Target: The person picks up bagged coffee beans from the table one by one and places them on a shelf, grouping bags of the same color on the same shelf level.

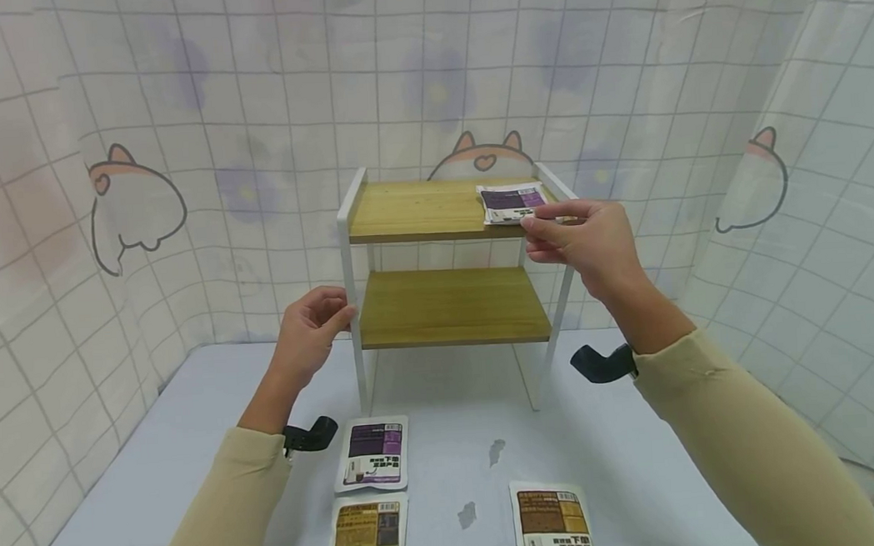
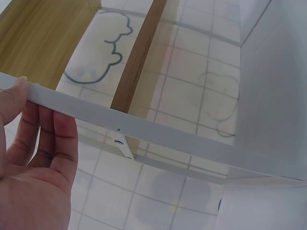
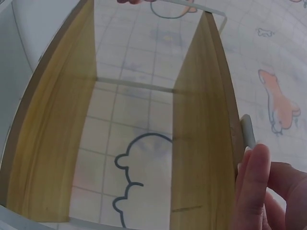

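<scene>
A two-tier shelf rack (image 1: 454, 305) with wooden boards and a white frame stands on the table. My left hand (image 1: 311, 331) grips its front left post (image 2: 163, 132), thumb on one side and fingers on the other in the left wrist view. On the right part of the top board lies a flat purple-and-white packet (image 1: 504, 202). Thumb and fingers of my right hand (image 1: 589, 243) pinch its near right corner. From the right wrist, only the packet's pale edge (image 3: 248, 130) shows beyond the board, close to the fingertips of my right hand (image 3: 273, 189).
On the table (image 1: 449, 464) before the rack lie a purple packet (image 1: 373, 452), a yellow-brown packet (image 1: 366, 536) below it, and a brown packet (image 1: 551, 521) to the right. Two grey patches mark the tabletop. A patterned curtain (image 1: 284, 107) hangs behind and at the sides.
</scene>
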A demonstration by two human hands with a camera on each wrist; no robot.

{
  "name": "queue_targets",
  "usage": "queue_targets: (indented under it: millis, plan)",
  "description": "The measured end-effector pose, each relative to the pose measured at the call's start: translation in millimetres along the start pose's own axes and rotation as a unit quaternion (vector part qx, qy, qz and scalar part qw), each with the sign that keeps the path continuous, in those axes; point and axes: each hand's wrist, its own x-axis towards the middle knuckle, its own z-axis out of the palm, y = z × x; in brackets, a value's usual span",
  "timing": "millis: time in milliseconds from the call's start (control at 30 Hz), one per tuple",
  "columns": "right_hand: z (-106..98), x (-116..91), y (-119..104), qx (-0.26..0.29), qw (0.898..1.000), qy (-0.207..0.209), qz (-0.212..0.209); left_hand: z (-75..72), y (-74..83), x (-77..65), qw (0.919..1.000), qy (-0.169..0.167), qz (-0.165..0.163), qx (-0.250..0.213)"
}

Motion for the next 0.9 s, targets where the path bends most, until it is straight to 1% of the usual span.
queue_targets:
  millis: [133, 267, 533, 900]
  plan:
    - [0.8, 0.6, 0.4, 0.004, 1.000, 0.001, -0.003, 0.2, 0.7, -0.7, 1.0000, 0.001, 0.002, 0.002]
    - [2.4, 1.2, 1.6, -0.003, 1.000, 0.008, -0.010, 0.2, 1.1, -0.8, 1.0000, 0.000, 0.005, 0.000]
    - [4.3, 1.8, 2.7, -0.015, 1.000, 0.017, -0.015, 0.7, 2.0, -0.6, 1.0000, 0.002, -0.005, 0.000]
    - [6.9, 2.2, 2.0, -0.030, 0.999, 0.022, -0.022, 0.6, 2.2, -1.1, 1.0000, 0.002, 0.000, -0.002]
